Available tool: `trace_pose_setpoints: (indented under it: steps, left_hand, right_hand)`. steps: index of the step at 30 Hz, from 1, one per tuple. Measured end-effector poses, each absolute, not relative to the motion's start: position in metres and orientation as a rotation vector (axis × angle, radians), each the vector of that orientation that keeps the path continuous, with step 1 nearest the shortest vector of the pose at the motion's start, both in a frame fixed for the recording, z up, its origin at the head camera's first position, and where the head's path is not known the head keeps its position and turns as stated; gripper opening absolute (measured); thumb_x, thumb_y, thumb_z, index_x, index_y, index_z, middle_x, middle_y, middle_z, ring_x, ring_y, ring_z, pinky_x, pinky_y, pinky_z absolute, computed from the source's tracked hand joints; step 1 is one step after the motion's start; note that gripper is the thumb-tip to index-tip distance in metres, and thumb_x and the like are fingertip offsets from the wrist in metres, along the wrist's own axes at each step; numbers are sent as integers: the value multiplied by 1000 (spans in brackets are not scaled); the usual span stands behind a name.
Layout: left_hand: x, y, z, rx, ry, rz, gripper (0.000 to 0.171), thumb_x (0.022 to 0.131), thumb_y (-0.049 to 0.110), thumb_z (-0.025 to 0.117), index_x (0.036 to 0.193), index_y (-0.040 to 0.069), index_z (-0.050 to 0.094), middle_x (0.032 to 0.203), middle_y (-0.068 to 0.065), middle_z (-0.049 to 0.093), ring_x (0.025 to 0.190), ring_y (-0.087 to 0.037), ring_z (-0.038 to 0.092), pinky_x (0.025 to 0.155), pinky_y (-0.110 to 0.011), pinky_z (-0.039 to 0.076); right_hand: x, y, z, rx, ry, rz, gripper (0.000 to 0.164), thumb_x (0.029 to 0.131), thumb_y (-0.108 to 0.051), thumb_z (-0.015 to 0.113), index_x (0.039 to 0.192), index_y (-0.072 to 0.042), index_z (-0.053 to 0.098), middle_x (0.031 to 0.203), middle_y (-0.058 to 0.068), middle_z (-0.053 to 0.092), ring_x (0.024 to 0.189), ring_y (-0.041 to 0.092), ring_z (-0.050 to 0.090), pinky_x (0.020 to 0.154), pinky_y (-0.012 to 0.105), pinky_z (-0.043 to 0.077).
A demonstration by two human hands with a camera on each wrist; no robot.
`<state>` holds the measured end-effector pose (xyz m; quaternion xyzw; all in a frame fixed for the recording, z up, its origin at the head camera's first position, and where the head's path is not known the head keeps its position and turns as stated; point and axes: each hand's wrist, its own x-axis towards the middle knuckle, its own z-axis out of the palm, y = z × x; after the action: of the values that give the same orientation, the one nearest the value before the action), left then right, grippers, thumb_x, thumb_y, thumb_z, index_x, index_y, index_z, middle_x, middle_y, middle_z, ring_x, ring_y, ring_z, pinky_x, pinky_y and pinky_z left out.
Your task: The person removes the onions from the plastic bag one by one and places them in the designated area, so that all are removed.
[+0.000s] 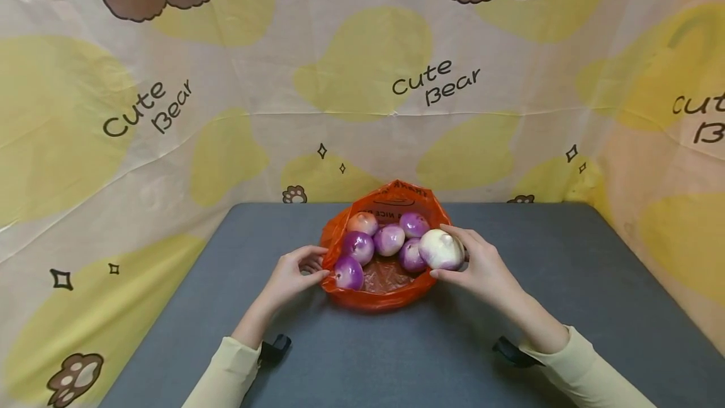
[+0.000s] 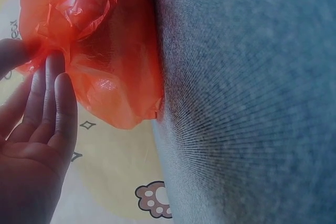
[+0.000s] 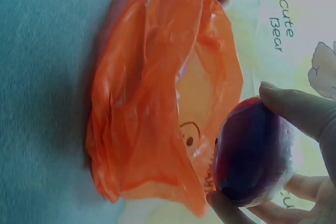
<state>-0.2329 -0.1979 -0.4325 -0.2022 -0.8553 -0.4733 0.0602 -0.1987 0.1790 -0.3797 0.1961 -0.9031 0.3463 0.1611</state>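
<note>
An orange-red plastic bag (image 1: 374,301) stands with its mouth spread wide on the table, several purple onions (image 1: 389,240) lying inside. At the bag's left side my left hand (image 1: 297,269) pinches the rim between thumb and fingers; in the left wrist view the plastic bunches at the fingertips (image 2: 55,61). My right hand (image 1: 481,266) grips a larger onion (image 1: 442,249), pale on top and purple below, over the bag's right rim. The right wrist view shows this onion (image 3: 254,153) between thumb and fingers, beside the bag (image 3: 142,98).
The grey table (image 1: 255,225) extends on both sides of the bag. Behind it hangs a patterned cloth (image 1: 362,80) with bears and lettering. A black wrist strap (image 1: 275,350) shows at the left sleeve, another strap (image 1: 515,352) at the right.
</note>
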Motion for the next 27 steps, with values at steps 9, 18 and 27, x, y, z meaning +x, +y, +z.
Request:
trace_pose_setpoints:
  steps: [9,18,27]
  left_hand:
    - [-230,-198,-429,-615,-2590,-1429,38,79,17,77,113,9,65,92,-5,68,78,-13,63,74,-24,54]
    - [-231,-199,-428,-624,-2602,-1410,37,79,17,77,113,10,65,92,-4,69,79,-15,63,74,-25,54]
    - [-225,-192,-416,-633,-2606,-1382,38,80,7,75,115,-1,63,92,-14,68,80,-23,64,75,-33,55]
  right_hand:
    - [-196,199,-373,499,-2579,952,78,66,-33,86,133,-12,51,125,13,55,107,30,56,81,48,54]
    - [-198,222,-369,414,-2584,926,79,68,-36,85,134,-11,50,119,15,56,97,30,57,76,48,54]
    - [-201,245,-365,316,-2621,900,80,70,-39,83,134,-6,49,122,22,57,98,37,59,76,52,53]
